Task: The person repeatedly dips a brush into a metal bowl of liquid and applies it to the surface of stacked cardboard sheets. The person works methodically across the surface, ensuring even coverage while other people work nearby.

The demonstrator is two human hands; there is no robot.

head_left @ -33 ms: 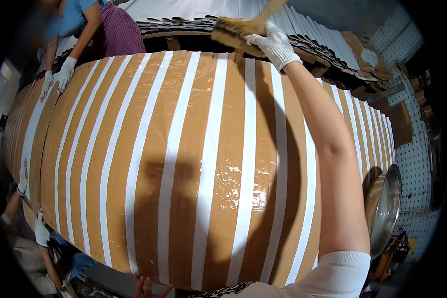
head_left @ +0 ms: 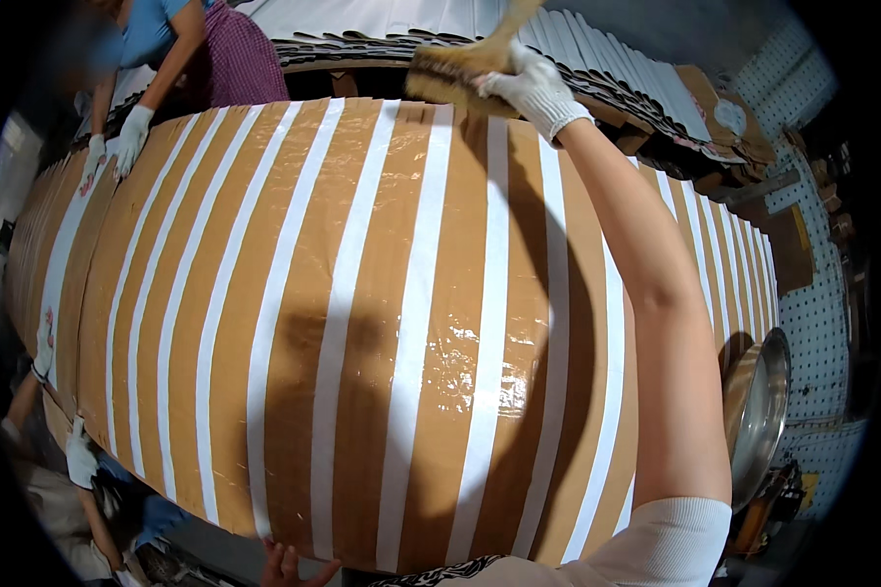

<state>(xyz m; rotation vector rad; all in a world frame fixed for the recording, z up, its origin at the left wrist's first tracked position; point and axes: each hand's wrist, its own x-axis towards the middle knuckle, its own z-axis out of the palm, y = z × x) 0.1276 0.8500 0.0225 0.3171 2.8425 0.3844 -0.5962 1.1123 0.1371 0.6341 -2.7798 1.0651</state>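
My right hand [head_left: 538, 90], in a white knit glove, grips a wide brush [head_left: 445, 76] with a wooden handle near the table's far edge. Its dark bristle band points left, over the ends of the strips. Beneath spreads a brown sheet surface [head_left: 362, 254] crossed by white strips [head_left: 416, 293], with wet, glossy patches in the middle. At the near edge rests my left hand [head_left: 299, 567], bare, fingers apart and holding nothing; its lower part is cut off by the frame. My arm's shadow falls across the strips.
A metal basin [head_left: 762, 416] stands at the right end. On the far left, a co-worker's gloved hands [head_left: 117, 152] press on a strip; another person's gloved hands [head_left: 80, 455] are at the near left. Folded white sheets [head_left: 617, 68] lie on a rack behind.
My right hand and the brush have shifted slightly left and down, toward the far edge of the striped surface. My left hand stays in place.
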